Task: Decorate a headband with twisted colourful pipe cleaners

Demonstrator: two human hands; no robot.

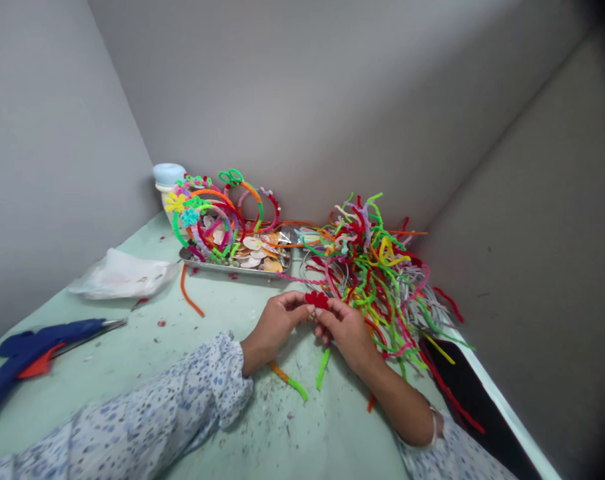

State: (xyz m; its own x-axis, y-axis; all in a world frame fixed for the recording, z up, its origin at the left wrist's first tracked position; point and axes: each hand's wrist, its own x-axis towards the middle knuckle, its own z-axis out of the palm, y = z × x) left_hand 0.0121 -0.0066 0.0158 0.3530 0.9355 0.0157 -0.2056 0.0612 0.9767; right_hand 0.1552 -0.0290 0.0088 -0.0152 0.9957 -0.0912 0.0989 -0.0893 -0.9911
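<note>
A small red fuzzy flower-like piece (317, 299) is pinched between both hands near the middle of the view. My left hand (278, 325) holds its left side between thumb and forefinger. On the other side my right hand (346, 328) grips it with thumb and fingers closed, the fingertips of both hands nearly touching. Below the hands, a green pipe cleaner piece (323, 369) and an orange and green piece (289, 380) lie on the table. Close beyond my right hand is a tangled heap of coloured pipe cleaners (377, 280).
A metal tray (237, 270) bears decorated headbands (227, 217) and paper pieces, with a blue-capped bottle (169, 177) behind. Blue-handled pliers (47, 337) and a plastic bag (125, 275) lie left. A black object (475, 393) sits at the right edge.
</note>
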